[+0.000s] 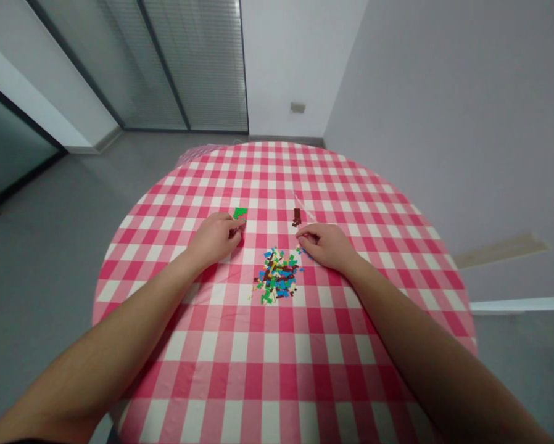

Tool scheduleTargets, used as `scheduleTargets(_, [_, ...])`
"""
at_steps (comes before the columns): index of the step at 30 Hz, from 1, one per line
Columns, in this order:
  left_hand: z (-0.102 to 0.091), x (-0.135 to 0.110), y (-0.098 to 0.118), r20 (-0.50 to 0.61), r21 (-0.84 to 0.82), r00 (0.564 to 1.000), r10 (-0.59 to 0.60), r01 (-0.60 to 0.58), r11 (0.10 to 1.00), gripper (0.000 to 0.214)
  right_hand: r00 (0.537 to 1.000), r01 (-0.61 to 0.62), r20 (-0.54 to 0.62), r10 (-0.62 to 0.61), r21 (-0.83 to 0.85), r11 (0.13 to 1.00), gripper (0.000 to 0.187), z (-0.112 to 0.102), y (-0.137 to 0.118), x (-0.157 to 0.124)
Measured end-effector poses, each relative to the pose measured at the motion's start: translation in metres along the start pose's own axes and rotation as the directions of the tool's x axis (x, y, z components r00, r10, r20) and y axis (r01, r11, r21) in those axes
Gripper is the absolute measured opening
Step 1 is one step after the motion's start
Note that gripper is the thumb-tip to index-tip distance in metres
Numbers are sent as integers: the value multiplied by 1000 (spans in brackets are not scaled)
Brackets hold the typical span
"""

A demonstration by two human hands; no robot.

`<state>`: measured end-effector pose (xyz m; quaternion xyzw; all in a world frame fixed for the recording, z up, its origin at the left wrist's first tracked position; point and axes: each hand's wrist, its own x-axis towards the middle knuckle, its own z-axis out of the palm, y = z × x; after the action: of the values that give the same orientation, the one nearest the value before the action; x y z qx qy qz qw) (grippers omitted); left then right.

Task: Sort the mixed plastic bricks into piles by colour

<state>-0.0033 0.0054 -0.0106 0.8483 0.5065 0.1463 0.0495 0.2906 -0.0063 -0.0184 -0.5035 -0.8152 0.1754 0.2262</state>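
Observation:
A heap of small bricks (277, 276) in green, blue, brown and yellow lies on the round table with its red-and-white checked cloth (277, 370). My left hand (216, 237) rests left of the heap, fingers curled in a pinch. Its fingertips are right beside a small group of green bricks (240, 213). My right hand (323, 243) rests right of the heap, fingers also curled in a pinch, just below a small stack of brown bricks (297, 216). What either pinch holds is too small to make out.
The table's far edge (268, 143) faces a grey floor and glass partitions with blinds (184, 61). A plain wall (443, 123) runs along the right side, close to the table's right rim.

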Motion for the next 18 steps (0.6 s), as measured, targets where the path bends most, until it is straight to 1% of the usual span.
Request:
scheduleTargets(4, [1,0,2,9,19,999,44,-44,999,29,1000,8,-2,-8,12,1000,22,1,1,0])
scheduleTargets(6, [1,0,3,17,25,999,48,-48,999,29,1000,13,-6,-13,19,1000,21,1,2,0])
scheduleTargets(18, [-1,1,4,47,21,999,-18,17,1000,31,1000,21,-15,-21,9,1000,20,1,2,0])
